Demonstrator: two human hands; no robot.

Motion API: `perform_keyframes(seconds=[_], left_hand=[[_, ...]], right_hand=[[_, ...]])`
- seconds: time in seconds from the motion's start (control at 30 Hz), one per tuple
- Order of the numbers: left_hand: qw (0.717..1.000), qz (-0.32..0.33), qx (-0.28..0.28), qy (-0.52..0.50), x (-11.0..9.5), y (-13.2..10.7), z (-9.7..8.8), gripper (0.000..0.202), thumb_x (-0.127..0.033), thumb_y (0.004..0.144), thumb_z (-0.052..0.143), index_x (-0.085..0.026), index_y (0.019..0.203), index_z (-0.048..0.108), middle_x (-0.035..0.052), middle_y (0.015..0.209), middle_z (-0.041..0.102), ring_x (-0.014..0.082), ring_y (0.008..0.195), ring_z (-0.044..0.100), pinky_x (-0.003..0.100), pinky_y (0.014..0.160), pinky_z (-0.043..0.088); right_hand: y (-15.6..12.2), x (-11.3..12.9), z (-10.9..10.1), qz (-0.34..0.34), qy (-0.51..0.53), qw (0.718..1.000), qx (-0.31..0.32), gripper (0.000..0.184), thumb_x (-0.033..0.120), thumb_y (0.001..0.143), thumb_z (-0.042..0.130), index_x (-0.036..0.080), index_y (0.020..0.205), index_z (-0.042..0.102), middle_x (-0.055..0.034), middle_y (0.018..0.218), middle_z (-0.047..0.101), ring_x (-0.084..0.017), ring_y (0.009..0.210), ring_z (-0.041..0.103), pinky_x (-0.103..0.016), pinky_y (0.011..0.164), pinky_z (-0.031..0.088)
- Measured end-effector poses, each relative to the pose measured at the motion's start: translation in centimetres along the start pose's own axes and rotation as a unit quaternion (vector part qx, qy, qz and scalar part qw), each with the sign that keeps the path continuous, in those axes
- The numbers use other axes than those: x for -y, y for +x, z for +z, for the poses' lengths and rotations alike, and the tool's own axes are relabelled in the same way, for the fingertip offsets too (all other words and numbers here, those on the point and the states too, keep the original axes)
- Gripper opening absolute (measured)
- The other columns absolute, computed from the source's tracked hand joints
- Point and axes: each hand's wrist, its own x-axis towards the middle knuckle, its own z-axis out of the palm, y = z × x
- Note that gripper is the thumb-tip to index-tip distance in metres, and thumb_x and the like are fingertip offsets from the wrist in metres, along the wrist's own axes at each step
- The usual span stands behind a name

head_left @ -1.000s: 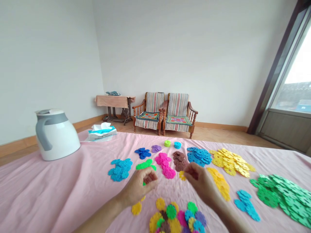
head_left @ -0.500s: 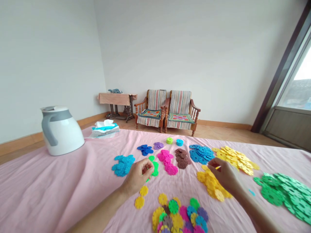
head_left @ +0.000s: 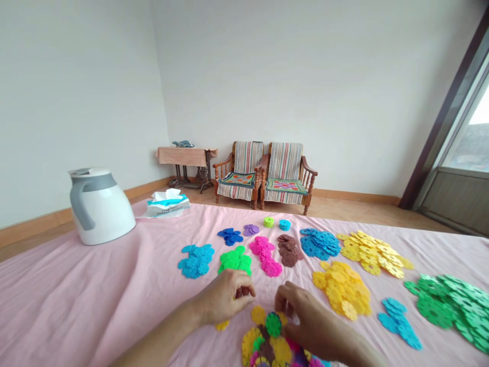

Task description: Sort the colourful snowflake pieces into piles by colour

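My left hand (head_left: 225,298) hangs curled just above the mixed pile of coloured plastic snowflake discs (head_left: 267,341), its fingertips pinched together. Whether it holds a piece is hidden. My right hand (head_left: 307,321) reaches down at the pile's right side, with its fingers spread at the yellow discs and covering part of the heap. Behind my hands, a bright green disc heap (head_left: 235,261) lies closest to my left hand, and a yellow disc heap (head_left: 340,288) lies to the right of my right hand. One yellow disc (head_left: 222,325) sits under my left wrist's edge.
Sorted heaps of blue, purple, pink, brown, yellow and green discs cover the pink sheet (head_left: 76,290). A white kettle (head_left: 101,206) and a tissue pack (head_left: 168,203) stand at the far left. Two wooden armchairs (head_left: 265,173) stand by the far wall.
Both hands have moved to the mixed pile, my right hand coming left from the yellow heap. The bright green heap is now uncovered and looks larger, and the view has shifted slightly.
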Motion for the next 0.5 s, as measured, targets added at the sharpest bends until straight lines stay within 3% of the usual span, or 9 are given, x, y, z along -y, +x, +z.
perform_keyframes(seconds=[0.2,0.27,0.4,0.5], left_hand=[[0.999,-0.006,-0.033,0.031,0.1,0.2,0.0,0.012,-0.014,0.077,0.053,-0.016,0.072,0.064,0.0009,0.067,0.058,0.0113,0.063,0.051,0.019,0.056,0.037],[0.998,-0.008,-0.046,0.032,0.2,0.3,-0.1,0.012,-0.013,0.076,0.053,-0.015,0.072,0.065,0.0009,0.068,0.059,0.0112,0.063,0.051,0.020,0.057,0.037],[0.998,-0.009,-0.047,0.029,0.4,0.3,0.0,0.014,-0.013,0.076,0.052,-0.016,0.074,0.065,0.0007,0.069,0.059,0.0111,0.064,0.052,0.020,0.057,0.037],[0.999,-0.010,-0.040,0.022,0.5,0.2,0.1,0.014,-0.013,0.076,0.051,-0.016,0.074,0.065,0.0004,0.068,0.058,0.0113,0.064,0.053,0.020,0.057,0.037]], right_hand=[[0.7,-1.4,-1.1,0.010,0.038,0.999,-0.025,0.013,0.010,0.063,0.045,0.020,0.069,0.050,0.0026,0.067,0.056,-0.011,0.063,0.051,-0.020,0.056,0.036],[1.0,-3.5,-2.4,0.016,0.033,0.996,-0.082,0.008,0.013,0.066,0.044,0.020,0.067,0.049,0.0029,0.062,0.054,-0.011,0.059,0.050,-0.021,0.055,0.036],[1.2,-9.2,-5.0,0.092,-0.018,0.970,-0.226,0.005,0.019,0.067,0.046,0.021,0.062,0.048,0.0013,0.058,0.054,-0.014,0.057,0.051,-0.025,0.055,0.038],[1.0,-12.7,-5.7,0.127,-0.042,0.958,-0.254,0.006,0.020,0.063,0.049,0.021,0.057,0.048,0.0005,0.054,0.054,-0.016,0.055,0.052,-0.027,0.053,0.038]])
